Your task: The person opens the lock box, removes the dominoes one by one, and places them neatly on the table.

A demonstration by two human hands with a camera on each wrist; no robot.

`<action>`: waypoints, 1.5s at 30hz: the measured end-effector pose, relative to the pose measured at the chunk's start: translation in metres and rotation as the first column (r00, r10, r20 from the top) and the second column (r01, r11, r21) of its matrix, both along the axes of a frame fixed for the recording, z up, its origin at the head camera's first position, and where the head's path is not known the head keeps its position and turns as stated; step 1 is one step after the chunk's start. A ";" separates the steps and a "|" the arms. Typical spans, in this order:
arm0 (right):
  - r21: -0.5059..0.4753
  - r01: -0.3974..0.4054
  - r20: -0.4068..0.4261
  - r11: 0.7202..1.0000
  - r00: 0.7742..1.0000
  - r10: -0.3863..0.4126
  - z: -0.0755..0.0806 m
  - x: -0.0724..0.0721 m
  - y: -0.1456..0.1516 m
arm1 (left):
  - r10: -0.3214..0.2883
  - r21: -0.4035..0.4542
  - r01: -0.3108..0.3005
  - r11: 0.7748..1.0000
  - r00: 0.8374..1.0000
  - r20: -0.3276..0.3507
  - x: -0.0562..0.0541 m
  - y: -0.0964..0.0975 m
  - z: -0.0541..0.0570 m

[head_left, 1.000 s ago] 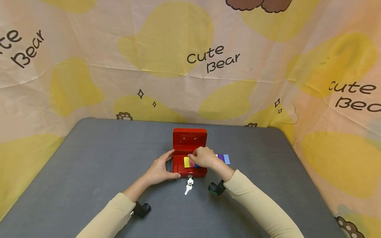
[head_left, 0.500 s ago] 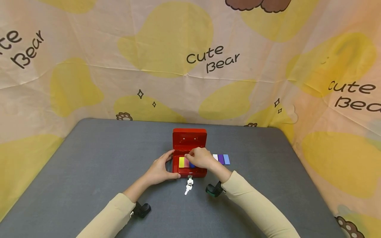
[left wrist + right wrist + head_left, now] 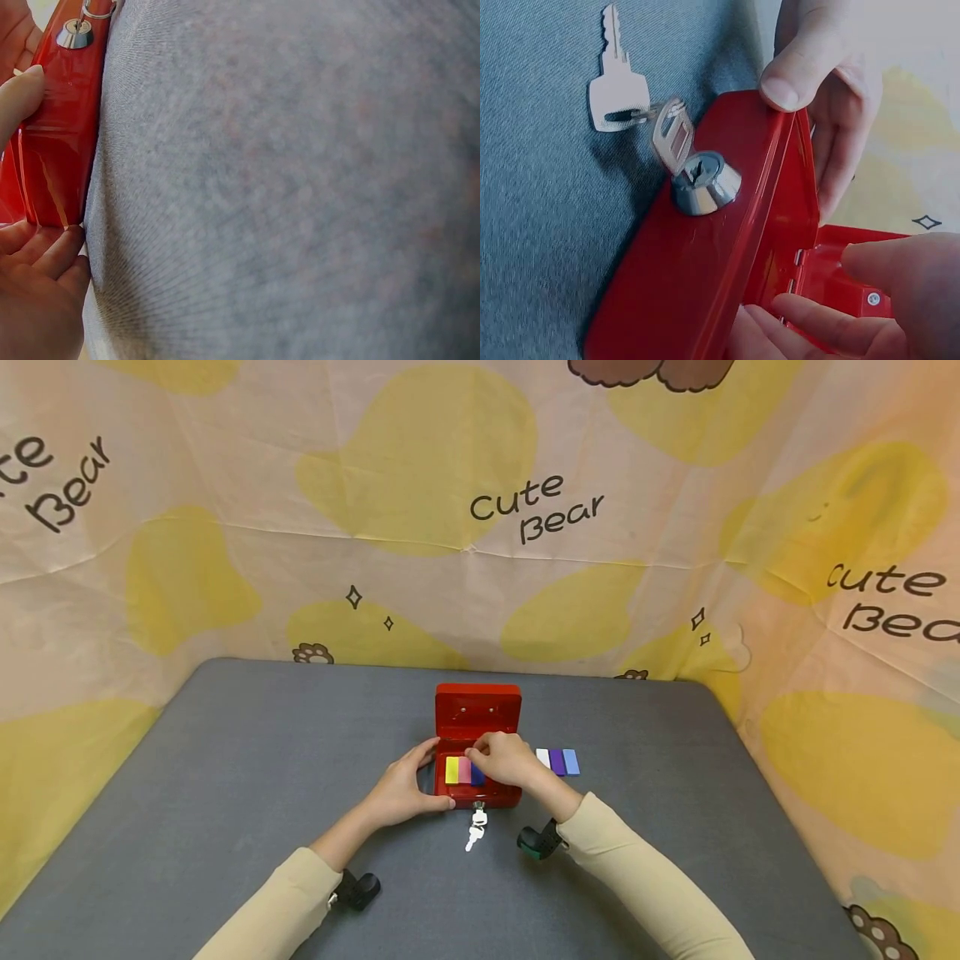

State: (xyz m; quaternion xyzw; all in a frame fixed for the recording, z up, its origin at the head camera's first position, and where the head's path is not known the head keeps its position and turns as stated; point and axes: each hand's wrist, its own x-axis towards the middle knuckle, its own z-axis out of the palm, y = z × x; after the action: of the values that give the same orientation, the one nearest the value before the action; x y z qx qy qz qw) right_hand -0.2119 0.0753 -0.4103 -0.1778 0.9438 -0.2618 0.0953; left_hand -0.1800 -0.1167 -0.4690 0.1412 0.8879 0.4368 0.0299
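Observation:
My left hand (image 3: 401, 787) holds the left end of a red metal cash box (image 3: 491, 797), thumb on the front and fingers round the side. Its lid (image 3: 478, 703) stands raised at the back. Inside lie flat rectangular pieces side by side: yellow (image 3: 452, 770), pink (image 3: 464, 770) and dark blue (image 3: 477, 774). My right hand (image 3: 506, 758) reaches into the box over the blue piece and hides the box's right part. In the right wrist view, a gap shows between that hand's thumb and extended fingers (image 3: 817, 319); some fingertips are hidden behind the front wall.
One key (image 3: 673, 139) sits in the front lock (image 3: 707, 184), and a second key (image 3: 619, 94) hangs from it by a ring. White (image 3: 542, 758), purple (image 3: 557, 762) and light blue (image 3: 572, 762) pieces lie on the grey table (image 3: 300, 735) right of the box. Printed cloth (image 3: 420, 460) stands behind.
The yellow, pink and dark blue pieces have shifted left inside the box. My right hand has moved slightly left, baring the white piece on the table. My left hand has stayed put.

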 end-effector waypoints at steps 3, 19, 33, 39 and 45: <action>0.004 0.011 0.020 1.000 1.000 -0.011 -0.001 -0.001 0.002 | 0.002 0.000 -0.002 1.000 1.000 0.006 0.000 0.000 0.000; -0.016 -0.003 0.076 1.000 0.997 0.005 -0.007 0.000 0.001 | 0.002 -0.001 -0.002 1.000 1.000 0.010 -0.001 0.000 -0.001; -0.124 0.011 0.170 0.992 0.985 0.010 -0.007 0.001 -0.002 | -0.004 -0.015 0.004 1.000 0.999 0.033 -0.001 -0.001 -0.001; -0.147 0.024 0.184 0.989 0.983 0.004 -0.010 0.001 -0.003 | -0.003 -0.009 0.003 1.000 1.000 0.029 -0.001 0.000 -0.001; -0.106 0.000 0.138 0.994 0.990 0.014 -0.011 0.001 -0.003 | 0.000 -0.013 0.001 1.000 1.000 0.030 0.000 0.000 -0.001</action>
State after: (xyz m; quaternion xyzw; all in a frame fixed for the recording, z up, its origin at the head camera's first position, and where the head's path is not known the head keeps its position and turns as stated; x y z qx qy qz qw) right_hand -0.2113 0.0723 -0.4216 -0.1674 0.9191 -0.3227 0.1520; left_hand -0.1803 -0.1167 -0.4696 0.1348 0.8900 0.4333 0.0440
